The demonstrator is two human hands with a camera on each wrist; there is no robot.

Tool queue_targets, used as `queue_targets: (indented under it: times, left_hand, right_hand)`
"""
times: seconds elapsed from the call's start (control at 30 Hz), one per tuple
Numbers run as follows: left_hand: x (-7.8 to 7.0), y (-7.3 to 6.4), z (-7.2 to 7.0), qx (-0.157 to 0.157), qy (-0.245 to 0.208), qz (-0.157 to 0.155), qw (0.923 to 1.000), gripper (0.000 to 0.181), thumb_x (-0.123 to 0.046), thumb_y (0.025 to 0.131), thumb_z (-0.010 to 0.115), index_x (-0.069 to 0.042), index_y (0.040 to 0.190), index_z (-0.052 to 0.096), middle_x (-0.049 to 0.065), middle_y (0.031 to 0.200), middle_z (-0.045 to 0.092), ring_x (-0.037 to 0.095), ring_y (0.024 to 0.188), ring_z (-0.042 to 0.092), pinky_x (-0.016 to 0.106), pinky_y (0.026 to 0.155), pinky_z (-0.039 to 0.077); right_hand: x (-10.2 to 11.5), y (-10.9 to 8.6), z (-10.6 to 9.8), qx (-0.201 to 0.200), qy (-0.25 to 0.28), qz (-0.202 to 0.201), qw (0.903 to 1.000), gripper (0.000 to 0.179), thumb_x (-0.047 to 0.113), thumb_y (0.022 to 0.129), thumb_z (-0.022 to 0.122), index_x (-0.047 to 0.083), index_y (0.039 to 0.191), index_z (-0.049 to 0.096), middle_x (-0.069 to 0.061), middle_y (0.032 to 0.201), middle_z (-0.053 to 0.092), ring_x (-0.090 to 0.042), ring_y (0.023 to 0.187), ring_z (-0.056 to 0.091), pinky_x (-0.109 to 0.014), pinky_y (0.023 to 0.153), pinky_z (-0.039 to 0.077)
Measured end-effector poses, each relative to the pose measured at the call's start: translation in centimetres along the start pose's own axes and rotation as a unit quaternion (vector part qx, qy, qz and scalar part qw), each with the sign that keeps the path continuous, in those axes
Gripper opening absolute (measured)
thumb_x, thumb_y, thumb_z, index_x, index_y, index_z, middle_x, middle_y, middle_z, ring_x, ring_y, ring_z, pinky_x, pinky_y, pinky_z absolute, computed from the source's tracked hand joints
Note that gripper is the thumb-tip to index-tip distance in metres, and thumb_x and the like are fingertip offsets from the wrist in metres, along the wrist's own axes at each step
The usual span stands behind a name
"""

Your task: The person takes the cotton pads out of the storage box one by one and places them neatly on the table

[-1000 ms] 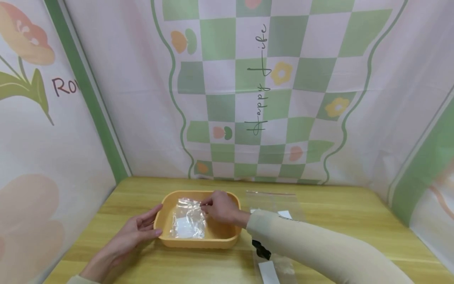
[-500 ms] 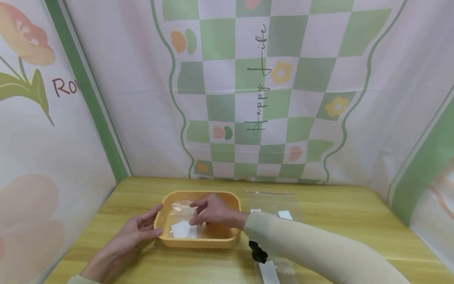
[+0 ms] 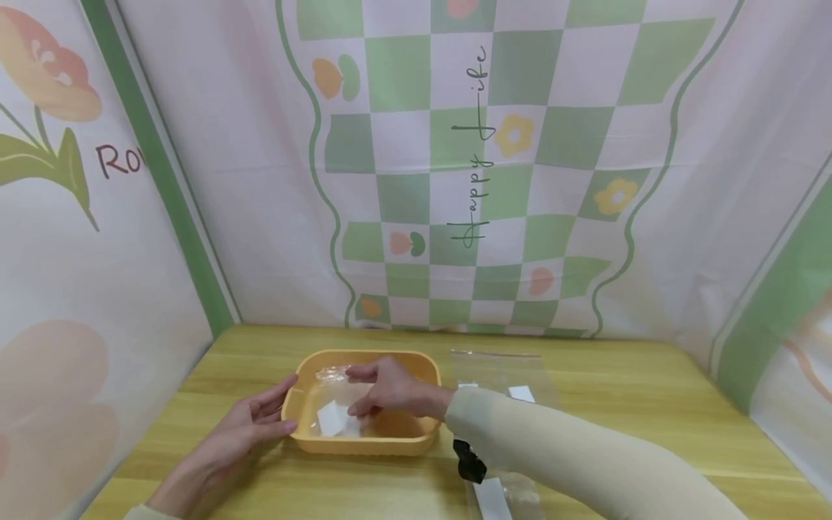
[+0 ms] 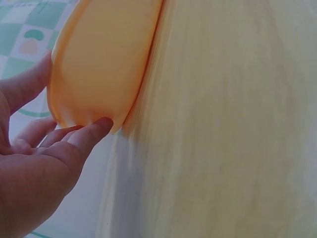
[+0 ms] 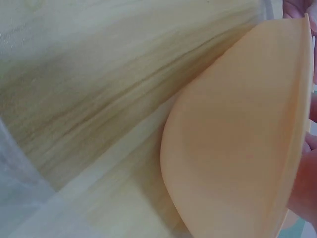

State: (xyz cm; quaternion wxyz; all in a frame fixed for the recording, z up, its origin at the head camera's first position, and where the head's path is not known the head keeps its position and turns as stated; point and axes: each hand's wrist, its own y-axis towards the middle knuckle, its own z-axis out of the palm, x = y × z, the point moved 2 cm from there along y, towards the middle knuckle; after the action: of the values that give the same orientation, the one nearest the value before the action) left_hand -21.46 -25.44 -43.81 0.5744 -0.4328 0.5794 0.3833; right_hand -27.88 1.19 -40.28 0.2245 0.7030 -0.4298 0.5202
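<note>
A yellow-orange plastic tray [image 3: 364, 445] stands on the table. My left hand [image 3: 243, 426] grips its left end, thumb at the front corner and fingers farther back; in the left wrist view the fingertips [image 4: 101, 126] lie against the tray's outer wall. Inside the tray lies a small clear plastic bag [image 3: 333, 374] with a white piece [image 3: 331, 417] in its lower part. Over the bag is my right hand [image 3: 393, 390], forefinger and thumb spread apart, with the thumb tip right at the white piece. The right wrist view shows mostly the tray's outer side [image 5: 233, 129], which hides much of the right hand.
To the right of the tray a larger clear zip bag [image 3: 497, 365] lies flat on the wooden table [image 3: 617, 404], with white labels [image 3: 522, 393] showing. The right forearm crosses above it. A patterned fabric backdrop [image 3: 455, 282] rises behind the table.
The right hand pinched the small bag's right edge a second ago; its thumb and forefinger have since spread over it. The bag lies flatter. The left hand stays in place.
</note>
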Motion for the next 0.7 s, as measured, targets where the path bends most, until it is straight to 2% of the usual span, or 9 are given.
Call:
queue_targets:
  times: [0.23,0.5,0.7]
  left_hand:
    - [0.1,0.0,0.0,0.002,-0.004,0.007,1.0,0.09,-0.006,0.096,0.074,0.0,0.165,0.018,0.029,0.168,0.015,0.049,0.149,0.03,0.028,0.11,0.046]
    - [0.1,0.0,0.0,-0.001,0.002,0.007,1.0,0.089,-0.005,0.096,0.074,0.001,0.165,0.018,0.03,0.168,0.015,0.05,0.149,0.031,0.028,0.11,0.046]
    - [0.1,-0.1,0.0,0.003,0.0,0.002,1.0,0.088,-0.003,0.097,0.072,0.0,0.166,0.017,0.028,0.169,0.014,0.05,0.15,0.028,0.027,0.11,0.045]
  right_hand:
    - [0.5,-0.2,-0.7,0.015,-0.002,-0.014,0.9998,0.064,-0.004,0.082,0.086,0.007,0.142,0.066,-0.012,0.145,0.064,-0.014,0.061,0.069,-0.022,0.055,0.058]
    - [1.3,-0.3,-2.0,0.027,0.004,-0.021,0.9994,0.068,-0.002,0.083,0.086,0.004,0.147,0.061,-0.009,0.149,0.061,-0.017,0.069,0.074,-0.024,0.058,0.057]
    - [2.0,-0.7,-3.3,0.018,-0.007,-0.035,0.9992,0.071,0.001,0.083,0.087,0.004,0.149,0.058,-0.008,0.151,0.058,-0.017,0.072,0.075,-0.026,0.061,0.058]
